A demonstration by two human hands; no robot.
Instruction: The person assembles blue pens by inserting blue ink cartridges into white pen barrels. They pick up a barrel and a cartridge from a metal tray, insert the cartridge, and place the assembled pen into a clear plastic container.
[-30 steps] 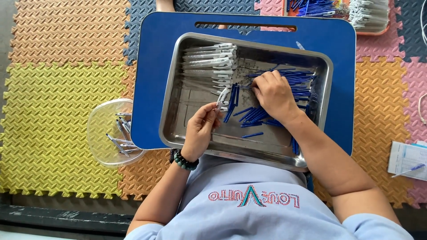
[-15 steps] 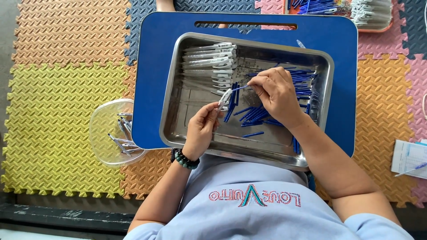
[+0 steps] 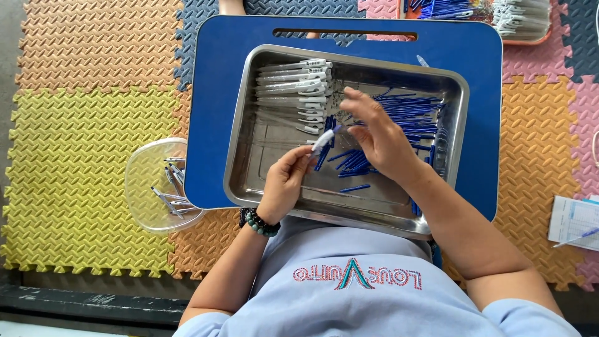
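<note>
A steel tray (image 3: pixel 262 181) rests on a blue lap desk (image 3: pixel 212 93). Inside it, clear pen barrels (image 3: pixel 296 81) lie stacked at the upper left and blue refills (image 3: pixel 409 112) are heaped at the right. My left hand (image 3: pixel 284 184) pinches a clear pen barrel (image 3: pixel 323 141) that points up and to the right. My right hand (image 3: pixel 380 137) hovers just right of the barrel's tip, its fingers pinched together on a thin blue refill that is barely visible.
A clear plastic bowl (image 3: pixel 140 181) with several small metal parts sits left of the desk on coloured foam mats. Another tray of pen parts (image 3: pixel 524 19) lies at the top right. A paper sheet with a pen (image 3: pixel 574 224) is at the right edge.
My right hand lifted off the blue refill pile and moved left toward the barrel. My left hand raised the barrel slightly.
</note>
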